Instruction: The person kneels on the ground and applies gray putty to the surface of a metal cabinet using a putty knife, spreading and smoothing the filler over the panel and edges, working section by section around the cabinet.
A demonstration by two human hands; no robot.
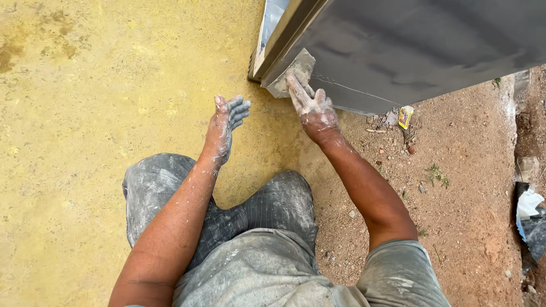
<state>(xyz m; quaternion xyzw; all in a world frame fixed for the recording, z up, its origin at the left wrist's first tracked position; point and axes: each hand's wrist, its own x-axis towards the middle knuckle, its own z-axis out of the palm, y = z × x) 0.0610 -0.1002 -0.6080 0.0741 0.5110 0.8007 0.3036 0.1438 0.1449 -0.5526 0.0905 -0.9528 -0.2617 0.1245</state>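
My right hand (pixel 314 110), dusted with grey paste, presses a flat trowel blade (pixel 293 72) against the low edge of a smooth grey wall face (pixel 421 45). The forefinger lies stretched along the blade. My left hand (pixel 226 121) hovers free to the left of it, fingers straight and together, palm turned toward the wall, holding nothing. Both forearms reach out over my bent knees in paste-stained dark trousers (pixel 227 210).
Yellowish concrete floor (pixel 102 113) spreads to the left. Reddish bare soil with pebbles (pixel 455 187) lies to the right. A small yellow wrapper (pixel 405 116) sits at the wall's foot. A metal frame edge (pixel 278 34) borders the wall; white and dark scraps (pixel 532 219) lie far right.
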